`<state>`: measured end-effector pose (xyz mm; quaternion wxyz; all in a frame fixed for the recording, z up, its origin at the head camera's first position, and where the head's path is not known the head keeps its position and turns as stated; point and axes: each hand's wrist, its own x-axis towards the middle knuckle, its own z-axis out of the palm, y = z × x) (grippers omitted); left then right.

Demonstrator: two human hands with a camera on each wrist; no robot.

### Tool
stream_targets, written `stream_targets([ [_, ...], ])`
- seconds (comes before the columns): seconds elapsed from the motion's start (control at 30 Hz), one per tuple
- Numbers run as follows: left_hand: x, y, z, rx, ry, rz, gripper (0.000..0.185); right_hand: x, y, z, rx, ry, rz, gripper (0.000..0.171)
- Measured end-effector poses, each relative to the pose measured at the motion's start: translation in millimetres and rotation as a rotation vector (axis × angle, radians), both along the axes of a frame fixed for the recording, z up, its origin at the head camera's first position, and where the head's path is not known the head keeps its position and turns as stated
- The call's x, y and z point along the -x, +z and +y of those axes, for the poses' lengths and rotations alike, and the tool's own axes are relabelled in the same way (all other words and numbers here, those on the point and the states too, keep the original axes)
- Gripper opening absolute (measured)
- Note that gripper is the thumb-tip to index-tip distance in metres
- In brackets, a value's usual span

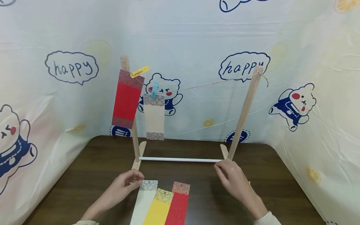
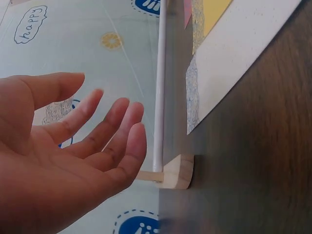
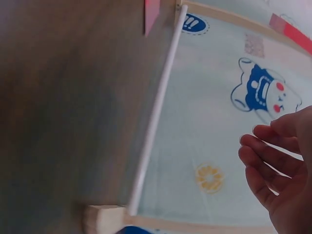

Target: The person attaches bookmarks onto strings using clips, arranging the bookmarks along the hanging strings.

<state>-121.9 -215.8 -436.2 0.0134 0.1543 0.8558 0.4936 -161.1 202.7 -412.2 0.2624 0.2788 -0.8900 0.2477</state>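
My left hand (image 1: 123,186) hovers near the left foot of a wooden stand, its fingers loosely bent and holding nothing in the left wrist view. Right beside its fingertips in the head view is the patterned top of a white card (image 1: 143,200). A yellow card (image 1: 158,206) and a red card (image 1: 177,203) fan out next to it on the table. Over by the right post (image 1: 244,115), my right hand (image 1: 234,178) is also bare of any object, fingers relaxed. A string (image 1: 197,86) runs between the two posts, sagging toward the left.
A yellow clothespin (image 1: 139,72) holds a hanging red card (image 1: 126,100) near the left post (image 1: 135,140). Beside it, a blue clothespin (image 1: 154,89) holds a hanging white card (image 1: 154,118). A white rod (image 1: 180,159) joins the stand's feet. Behind stands a printed curtain (image 1: 185,40).
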Motion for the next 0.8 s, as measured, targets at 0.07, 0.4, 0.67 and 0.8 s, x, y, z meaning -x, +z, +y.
stream_targets([
  [0.07,-1.1,-2.7,-0.2,-0.021,-0.022,-0.018,0.015,-3.2,-8.4,3.0,0.018,-0.037,-0.026,0.009],
  [0.4,-4.0,-14.7,-2.2,-0.071,-0.075,-0.081,0.02,-10.9,-42.0,30.1,0.297,-0.154,-0.167,0.011],
  [0.67,-1.5,-18.2,2.2,-0.046,-0.115,-0.16,0.022,-29.0,-63.6,50.2,0.393,-0.301,-0.321,0.009],
  [0.8,-3.5,-20.4,5.2,-0.02,-0.124,-0.196,0.023,-31.2,-65.8,57.7,0.418,-0.328,-0.383,0.007],
])
